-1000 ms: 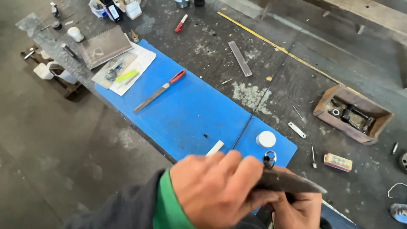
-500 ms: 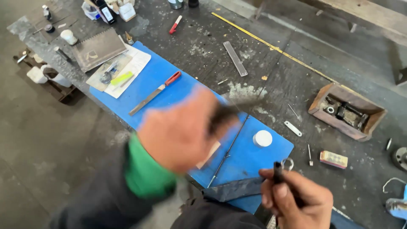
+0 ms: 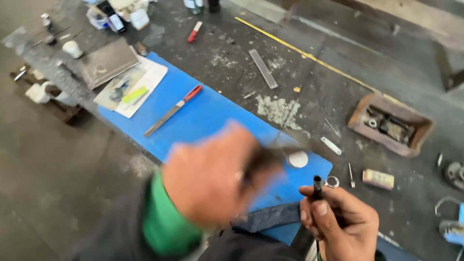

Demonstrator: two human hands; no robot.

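Both hands working above the blue mat
Right hand (image 3: 338, 220) is gripping a thin black rod (image 3: 317, 186) upright in closed fingers; left hand (image 3: 212, 176) is blurring, grip unreadable; beyond, red-handled file (image 3: 173, 110) is lying on the worktop (image 3: 309, 82)

small flat box (image 3: 378, 179): tan with red edge, desk right side | dark bottle (image 3: 114, 19): white label, desk far-left corner
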